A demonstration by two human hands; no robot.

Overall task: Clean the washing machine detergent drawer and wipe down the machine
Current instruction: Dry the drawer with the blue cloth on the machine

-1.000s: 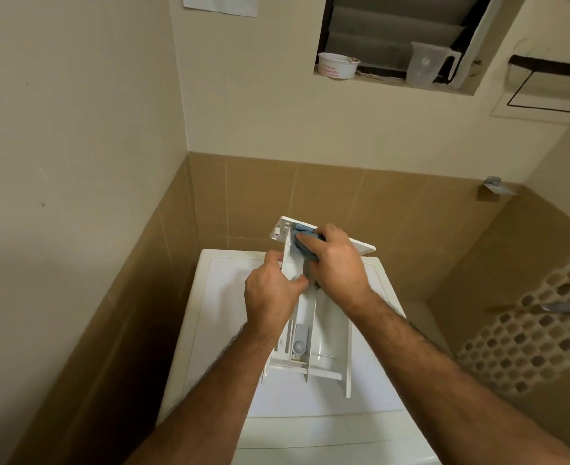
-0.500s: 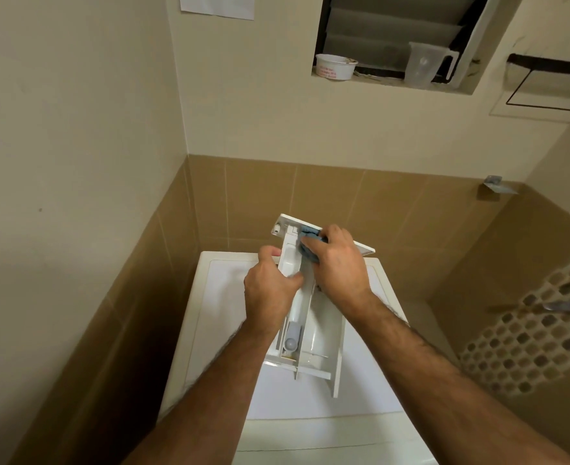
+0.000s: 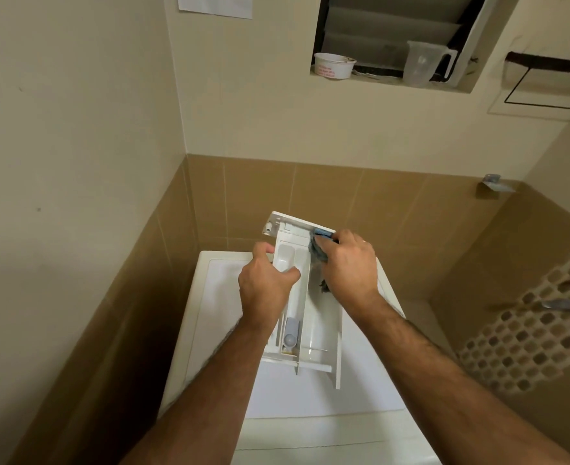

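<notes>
The detergent drawer (image 3: pixel 305 307) is out of its slot and held over the top of the washing machine (image 3: pixel 216 297), toward the back edge, with its front panel pointing at the tiled wall and its open back end nearer the person. The left hand (image 3: pixel 265 290) grips the drawer's left wall, fingers curled round the outside and thumb hooked over into a compartment. The right hand (image 3: pixel 349 263) holds a blue cloth (image 3: pixel 319 251) bunched in its fingers and presses it into the right compartment, close to the front panel. The drawer looks like thin moulded plastic: light and stiff, but probably slick where wet or soapy, with slim partitions and a grey siphon cap (image 3: pixel 291 333) that could snap or pop loose under hard scrubbing. The outer side walls seem the safest place to hold it. The cloth is soft and should fold readily into corners.
</notes>
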